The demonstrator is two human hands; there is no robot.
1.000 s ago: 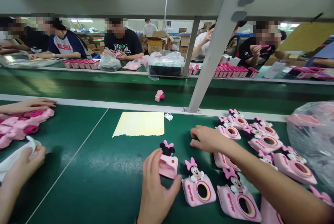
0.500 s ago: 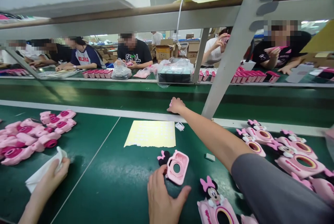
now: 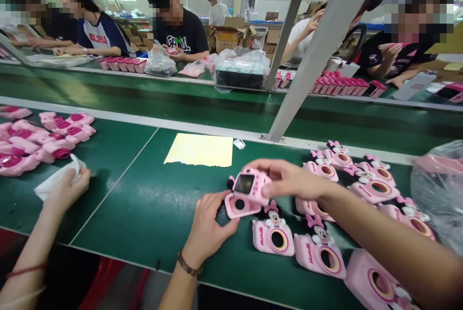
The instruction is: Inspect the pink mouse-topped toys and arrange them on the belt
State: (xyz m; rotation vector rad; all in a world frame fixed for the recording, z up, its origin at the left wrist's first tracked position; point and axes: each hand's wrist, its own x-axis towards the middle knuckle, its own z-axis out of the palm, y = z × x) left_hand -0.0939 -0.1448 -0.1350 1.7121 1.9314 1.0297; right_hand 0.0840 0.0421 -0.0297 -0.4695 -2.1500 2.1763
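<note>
- A green conveyor bench (image 3: 119, 194) filled the lower view, with a second green belt (image 3: 144, 93) beyond it and a grey steel strut (image 3: 311, 54) slanting up past the far edge.
- Across the belt, co-workers (image 3: 103, 35) sat at a facing line (faces blurred), with cardboard boxes (image 3: 227, 35) behind them.
- A clear plastic bag (image 3: 437, 189) lay at the bench's right end, with pink contents showing through it.
- Pink Minnie Mouse cases (image 3: 273, 237) lay in a loose group on the right, and a heap of pink parts (image 3: 47, 136) lay on the left.
- A yellow sticker sheet (image 3: 198, 150) lay flat near the far edge, with a small white label (image 3: 238, 143) just beside it.
- The right hand (image 3: 289, 180) had its fingers curled over a pink toy camera (image 3: 253, 185), grasping it above the bench, screen showing, just beyond the group of cases.
- The left hand (image 3: 208, 221) gripped a pink case (image 3: 235, 206) under the toy camera, the two touching (whether the toy camera sat inside, I could not tell).
- At far left, a co-worker's hand (image 3: 68, 189) pinched a white cloth (image 3: 54, 187), near the heap of pink parts.
</note>
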